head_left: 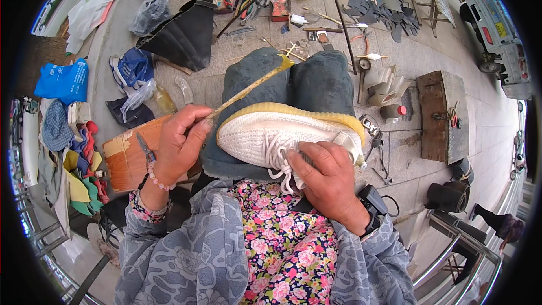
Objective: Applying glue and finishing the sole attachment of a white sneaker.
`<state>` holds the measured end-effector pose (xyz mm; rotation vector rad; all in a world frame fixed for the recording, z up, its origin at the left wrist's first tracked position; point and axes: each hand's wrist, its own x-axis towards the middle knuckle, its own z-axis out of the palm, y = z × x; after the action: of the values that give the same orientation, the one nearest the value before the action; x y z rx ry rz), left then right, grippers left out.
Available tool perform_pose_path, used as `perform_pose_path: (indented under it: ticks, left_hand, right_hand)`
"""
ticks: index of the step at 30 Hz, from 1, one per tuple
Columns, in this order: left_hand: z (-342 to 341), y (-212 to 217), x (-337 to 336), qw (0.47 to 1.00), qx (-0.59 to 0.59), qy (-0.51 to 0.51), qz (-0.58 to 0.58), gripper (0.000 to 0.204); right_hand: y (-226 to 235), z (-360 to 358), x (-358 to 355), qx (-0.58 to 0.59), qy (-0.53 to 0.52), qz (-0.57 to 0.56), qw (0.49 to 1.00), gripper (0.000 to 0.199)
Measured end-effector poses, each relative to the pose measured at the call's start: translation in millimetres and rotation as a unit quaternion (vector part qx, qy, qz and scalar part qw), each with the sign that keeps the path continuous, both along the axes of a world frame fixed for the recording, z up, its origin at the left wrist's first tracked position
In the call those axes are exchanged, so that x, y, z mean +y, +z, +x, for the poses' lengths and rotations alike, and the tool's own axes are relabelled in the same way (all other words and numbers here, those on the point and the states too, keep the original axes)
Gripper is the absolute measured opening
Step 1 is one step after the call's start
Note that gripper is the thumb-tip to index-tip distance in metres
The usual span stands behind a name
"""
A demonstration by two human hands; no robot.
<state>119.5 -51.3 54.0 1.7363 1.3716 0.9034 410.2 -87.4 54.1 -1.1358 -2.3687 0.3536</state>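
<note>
Head view, shoe: white shoe (248, 135) lies on its side across the dark lap cover (254, 73), toe to the person's left, yellow sole (316, 112) turned away from the body.
Left hand: left hand (183, 138) pinches the near end of a thin stick (245, 90) between thumb and fingers.
Stick tip: broad yellow tip (285, 63) sits beyond the sole, over the knees, apart from the shoe; whether it is wet, can't tell.
Right hand: right hand (326, 172) clasps the shoe's upper by the white laces (276, 155); fingertips partly hidden.
Step, judged: stick work along the sole edge.
Shoe hold: firm but light is best; the knit-looking upper probably dents under hard pressure.
Stick control: long reach from pinch to tip likely magnifies wobble; a pinch nearer the tip would steady it.
Tip angle: flat along the sole edge, short even strokes, clear of the white upper.
Lace care: loose loops best tucked under the right hand.
Main risk: yellow smears on upper or lap cover.
</note>
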Motion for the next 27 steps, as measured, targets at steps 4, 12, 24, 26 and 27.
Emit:
perform_pose_path:
  ticks: [4,12,24,26,27]
  left_hand:
    - [13,4,0,1.000,0.008,-0.018,-0.003,0.014]
    - [33,14,25,0.984,0.080,-0.128,0.099,0.017]
    - [45,19,60,0.950,0.185,-0.212,0.135,0.018]
    - [46,17,65,0.945,0.188,-0.231,0.134,0.018]
    - [46,16,67,0.941,0.190,-0.247,0.132,0.017]
  right_hand:
    - [4,3,-1,0.008,-0.005,-0.018,1.000,0.037]
    - [-4,9,5,-0.104,-0.038,-0.021,0.994,0.035]
    - [-5,9,12,-0.009,-0.029,-0.055,0.998,0.049]
    - [-11,8,10,0.002,-0.033,-0.076,0.997,0.055]
    - [-12,9,10,0.004,-0.034,-0.077,0.996,0.055]
